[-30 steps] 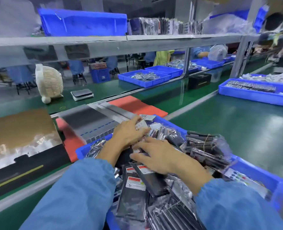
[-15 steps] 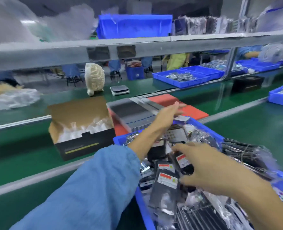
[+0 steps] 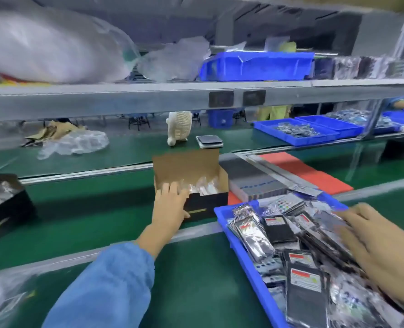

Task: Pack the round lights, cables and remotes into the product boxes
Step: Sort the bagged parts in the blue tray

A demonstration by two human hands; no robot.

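Since half a second ago the left hand (image 3: 170, 205) has swung away from the blue bin (image 3: 243, 261) and over to the open product box (image 3: 191, 185), while the right hand (image 3: 376, 245) has dropped onto the bagged goods in the bin. Nearest, at the right end of the bench's front edge, that bin is heaped with bagged remotes and cables (image 3: 279, 229), black pouches with red-and-white labels; the right hand lies on top of them with fingers spread and fairly straight, though blur hides whether any packet is caught under them. Just beyond, the left hand rests on the box's near-left corner, fingers extended over the rim and thumb down the black front wall, so it seems to be steadying or pushing the box, not gripping it. The box stands on the green conveyor strip (image 3: 89, 209) with its brown lid flap upright, and pale plastic wrapping shows inside; whether a round light lies under it cannot be told. Behind the box lies a grey stack of flat sheets (image 3: 250, 178) on an orange mat (image 3: 314, 174). By my reading the step in hand is loading accessories into this box; the next move calls for the right hand to single out one pouch from the slippery heap and carry it across to the box mouth while the left hand holds the box still.
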